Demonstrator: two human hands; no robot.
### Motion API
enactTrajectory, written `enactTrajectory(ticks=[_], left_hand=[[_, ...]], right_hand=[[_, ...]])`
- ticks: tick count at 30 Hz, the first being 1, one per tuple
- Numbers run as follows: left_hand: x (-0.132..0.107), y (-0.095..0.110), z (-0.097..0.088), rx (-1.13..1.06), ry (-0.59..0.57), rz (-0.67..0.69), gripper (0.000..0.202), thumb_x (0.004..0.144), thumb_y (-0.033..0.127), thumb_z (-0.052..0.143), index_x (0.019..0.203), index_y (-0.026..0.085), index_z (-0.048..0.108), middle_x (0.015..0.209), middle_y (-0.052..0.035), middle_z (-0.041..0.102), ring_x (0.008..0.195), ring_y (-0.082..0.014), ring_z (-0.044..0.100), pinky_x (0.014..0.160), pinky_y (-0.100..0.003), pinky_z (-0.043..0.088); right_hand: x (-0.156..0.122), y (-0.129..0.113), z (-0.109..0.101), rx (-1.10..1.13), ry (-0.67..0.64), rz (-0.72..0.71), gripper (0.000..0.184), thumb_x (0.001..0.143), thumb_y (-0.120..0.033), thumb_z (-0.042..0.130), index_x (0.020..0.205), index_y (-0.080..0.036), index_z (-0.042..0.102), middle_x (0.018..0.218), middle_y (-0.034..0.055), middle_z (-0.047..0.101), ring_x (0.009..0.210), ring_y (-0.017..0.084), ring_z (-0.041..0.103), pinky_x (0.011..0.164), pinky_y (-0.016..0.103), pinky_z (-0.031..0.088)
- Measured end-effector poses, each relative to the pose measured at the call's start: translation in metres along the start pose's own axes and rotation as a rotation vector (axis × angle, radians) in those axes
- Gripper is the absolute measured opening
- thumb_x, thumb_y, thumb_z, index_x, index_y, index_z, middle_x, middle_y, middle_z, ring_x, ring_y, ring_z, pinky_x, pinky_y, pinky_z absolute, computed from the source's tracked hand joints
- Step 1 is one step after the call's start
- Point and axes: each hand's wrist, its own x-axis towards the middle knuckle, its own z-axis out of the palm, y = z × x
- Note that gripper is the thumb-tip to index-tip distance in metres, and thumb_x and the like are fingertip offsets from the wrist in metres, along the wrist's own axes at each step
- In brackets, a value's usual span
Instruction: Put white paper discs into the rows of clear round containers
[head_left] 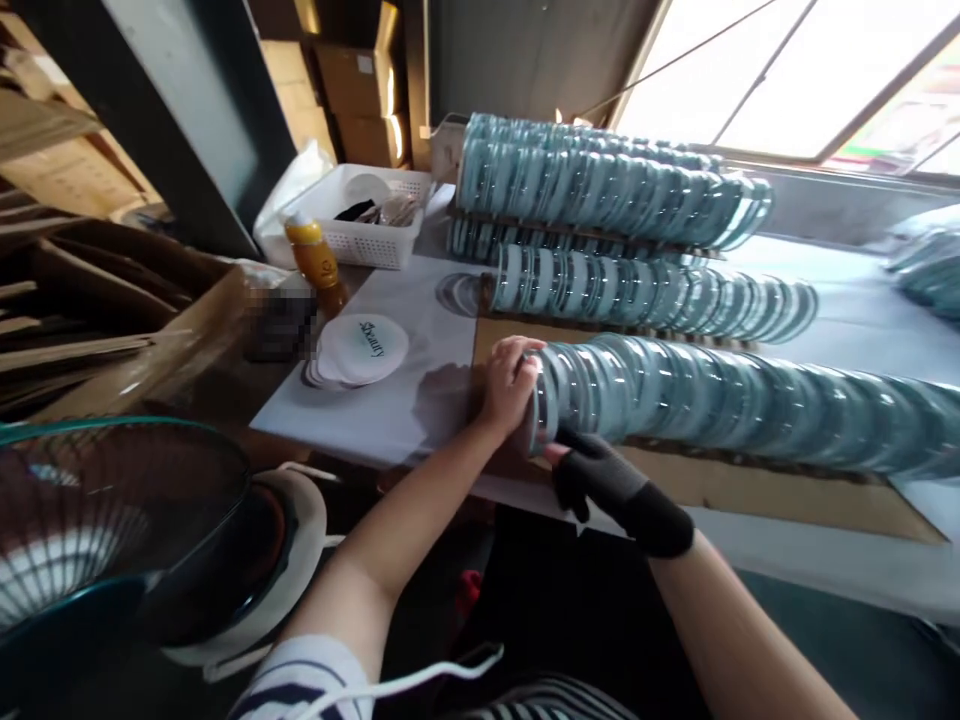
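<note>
A long row of round glass discs [720,400] stands on edge along brown cardboard near the front of the table. At its left end, my bare left hand [512,380] has its fingers curled over the rim of the end disc [541,405]. My right hand [604,485], in a grey and black glove with a bare thumb tip, is at the lower edge of the same disc. Its thumb and fingers close about that edge, though the contact is partly hidden. Behind this row lies a shorter row of glass discs [645,290].
More glass discs [600,190] are stacked at the back. To the left are printed round cards [360,350], an orange bottle [313,258] and a white basket [367,245]. A fan [112,530] stands at the lower left, near cardboard pieces [112,300]. Glass [930,260] shows far right.
</note>
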Motion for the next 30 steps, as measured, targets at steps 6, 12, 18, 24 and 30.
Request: enactTrajectory(ticks=[6, 12, 18, 24, 30], left_hand=[[-0.001, -0.009, -0.008, 0.093, 0.021, 0.01, 0.038, 0.094, 0.036, 0.033, 0.113, 0.019, 0.062, 0.12, -0.01, 0.062, 0.121, -0.0211, 0.055, 0.11, -0.037, 0.041], [-0.027, -0.003, -0.025, 0.283, -0.067, 0.123, 0.06, 0.09, 0.053, 0.052, 0.14, 0.021, 0.046, 0.154, -0.0141, 0.039, 0.146, -0.0274, 0.035, 0.12, -0.046, 0.032], [-0.024, -0.005, -0.029, 0.352, -0.103, 0.004, 0.054, 0.09, 0.043, 0.054, 0.139, 0.022, 0.048, 0.144, -0.0118, 0.055, 0.135, -0.0265, 0.052, 0.115, -0.046, 0.041], [-0.01, -0.009, -0.028, 0.362, -0.041, -0.075, 0.055, 0.091, 0.051, 0.049, 0.14, 0.026, 0.047, 0.147, -0.009, 0.052, 0.139, -0.026, 0.048, 0.118, -0.046, 0.037], [-0.043, -0.004, -0.017, 0.448, 0.15, -0.053, 0.091, 0.082, 0.065, 0.057, 0.154, 0.021, 0.023, 0.158, -0.0172, 0.033, 0.146, -0.0301, 0.036, 0.118, -0.047, 0.035]], right_hand=[[-0.004, 0.003, 0.017, -0.919, 0.439, -0.268, 0.042, 0.101, -0.039, 0.035, 0.088, -0.017, 0.068, 0.079, 0.0066, 0.071, 0.073, 0.018, 0.068, 0.067, 0.024, 0.044], [-0.006, -0.002, 0.02, -1.05, 0.563, -0.501, 0.048, 0.105, -0.038, 0.027, 0.099, -0.019, 0.07, 0.079, 0.0023, 0.071, 0.067, 0.015, 0.066, 0.065, 0.023, 0.046], [-0.024, 0.043, -0.065, -0.924, 0.668, -0.531, 0.042, 0.098, -0.045, 0.048, 0.069, -0.018, 0.062, 0.068, 0.0047, 0.067, 0.065, 0.016, 0.064, 0.062, 0.022, 0.04], [-0.101, 0.121, -0.245, -0.437, 1.326, -0.218, 0.051, 0.097, -0.055, 0.044, 0.12, -0.013, 0.061, 0.111, 0.0157, 0.068, 0.099, 0.02, 0.065, 0.084, 0.027, 0.044], [-0.145, 0.188, -0.364, -0.378, 1.483, 0.302, 0.1, 0.09, -0.073, 0.04, 0.15, 0.006, 0.028, 0.134, 0.0336, 0.05, 0.12, 0.035, 0.056, 0.082, 0.04, 0.041]])
